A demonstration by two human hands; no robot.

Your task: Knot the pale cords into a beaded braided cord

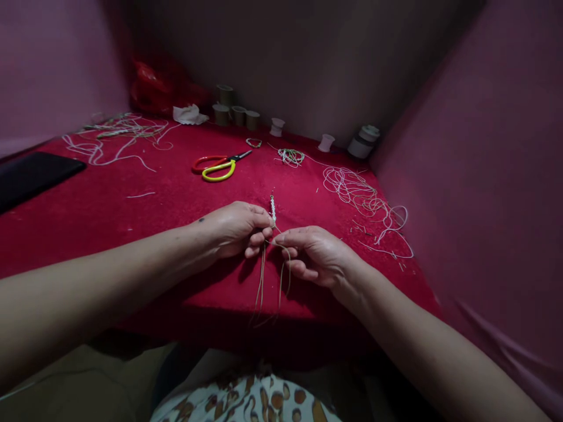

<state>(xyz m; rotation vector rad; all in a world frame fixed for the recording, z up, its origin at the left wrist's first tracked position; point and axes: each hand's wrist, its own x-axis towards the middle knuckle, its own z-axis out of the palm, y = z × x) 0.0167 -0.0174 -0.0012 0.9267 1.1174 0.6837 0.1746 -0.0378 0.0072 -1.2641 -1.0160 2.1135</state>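
Left hand: the left hand, nearer the person than the scissors and slightly to their right, pinches the lower end of the strip between thumb and fingers.
Right hand: the right hand, farther right of the scissors and closer to the person, has thumb and forefinger closed on thin cord, its other fingers loosely curled.
White strip: a slim, bumpy white strip, to the right of the scissors and nearer the person; whether beads or knots make the bumps, I cannot tell.
Tan cords: fine, smooth tan cords hang below the hands, some straight, one bowed into a loop.
Scissors: metal blades, rounded handles, one glossy red, one yellow.
Small loop: a thin ring of pale and green cord just beyond the blade tips.
Green-and-white bundle: coiled cord right of the scissors.
Pale tangle: loose, wiry curls well to their right.
Spools: squat tan spools behind the scissors.
Dark slab: flat and smooth, well left of them.
Surface: red cloth, faintly mottled, under the scissors.
Room: dim; a grey wall behind the scissors, pink hangings at either side.
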